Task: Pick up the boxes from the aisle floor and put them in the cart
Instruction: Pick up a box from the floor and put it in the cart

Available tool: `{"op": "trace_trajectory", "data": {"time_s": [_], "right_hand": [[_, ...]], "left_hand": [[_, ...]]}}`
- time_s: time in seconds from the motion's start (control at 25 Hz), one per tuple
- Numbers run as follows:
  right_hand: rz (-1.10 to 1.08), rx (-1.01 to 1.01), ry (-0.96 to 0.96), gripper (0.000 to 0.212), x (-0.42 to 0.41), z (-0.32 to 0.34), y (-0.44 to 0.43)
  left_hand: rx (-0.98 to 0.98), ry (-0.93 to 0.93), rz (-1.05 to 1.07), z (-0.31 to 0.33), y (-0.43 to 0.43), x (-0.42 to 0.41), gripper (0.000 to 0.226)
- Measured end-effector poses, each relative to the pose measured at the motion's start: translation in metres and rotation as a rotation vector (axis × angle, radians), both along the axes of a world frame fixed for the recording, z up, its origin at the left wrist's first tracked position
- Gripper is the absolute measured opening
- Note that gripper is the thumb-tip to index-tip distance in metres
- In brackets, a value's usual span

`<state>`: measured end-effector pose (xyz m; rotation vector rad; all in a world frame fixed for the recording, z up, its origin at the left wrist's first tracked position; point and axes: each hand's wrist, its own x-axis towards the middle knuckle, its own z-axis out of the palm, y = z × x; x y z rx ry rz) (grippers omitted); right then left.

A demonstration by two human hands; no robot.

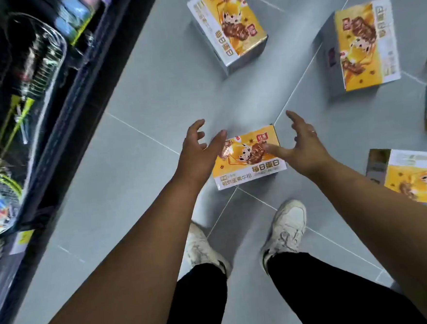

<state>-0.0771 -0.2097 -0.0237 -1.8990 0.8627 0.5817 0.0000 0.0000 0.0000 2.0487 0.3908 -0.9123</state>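
As hands hover open, box lies btwn.

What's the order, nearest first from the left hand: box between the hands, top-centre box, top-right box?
1. The box between the hands, just right of the left hand.
2. The top-centre box, straight ahead.
3. The top-right box, farther ahead and to the right.
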Motion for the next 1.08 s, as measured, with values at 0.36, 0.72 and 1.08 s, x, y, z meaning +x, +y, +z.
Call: {"op": "trace_trajectory", "data": {"time_s": [0.36, 0.72, 1.08], "right_hand": [[-0.059, 0.060, 0.162, 0.117, 0.000, -0.182, 0.008], [-0.208, 0.046, 0.005, 0.105, -0.001, -0.118, 0.016], [-0.200, -0.108, -0.211, 0.108, 0.057, 0.188, 0.015]], "left_hand": [[0.286, 0.251, 0.063, -0.192, -0.019, -0.026, 0.114], [0.380, -0.005, -0.083, -0.130, -0.016, 0.001, 0.103], [0.313, -0.326, -0.129, 0.190, -0.002, 0.063, 0.103]]}}
